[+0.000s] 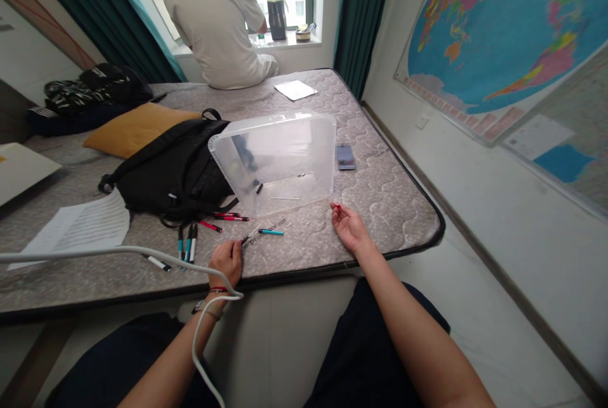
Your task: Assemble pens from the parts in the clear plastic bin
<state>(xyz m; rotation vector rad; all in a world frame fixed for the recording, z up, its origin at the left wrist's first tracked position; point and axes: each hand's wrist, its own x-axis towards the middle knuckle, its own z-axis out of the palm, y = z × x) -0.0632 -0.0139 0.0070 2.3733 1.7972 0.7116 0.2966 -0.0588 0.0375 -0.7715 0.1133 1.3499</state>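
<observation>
At the mattress edge my left hand (227,262) is closed, its fingertips on a slim pen (246,239) with a dark end; part of it is hidden. My right hand (350,227), palm turned up, pinches a small red pen part (338,206) just in front of the bin. Between the hands lies a turquoise pen (271,232). Left of them are several red-and-black pens (231,217) and a group of turquoise, black and white pens (192,243). The clear plastic bin (285,189) lies on its side, open toward me, with a black pen cap (259,189) and a thin white stick (285,198) inside.
A white cable (118,249) crosses in front of my left wrist. On the mattress (394,205) are a black backpack (171,167), a yellow pillow (137,126), printed paper (80,224), a phone (346,157) and a white sheet (295,90). Another person (213,28) sits by the window.
</observation>
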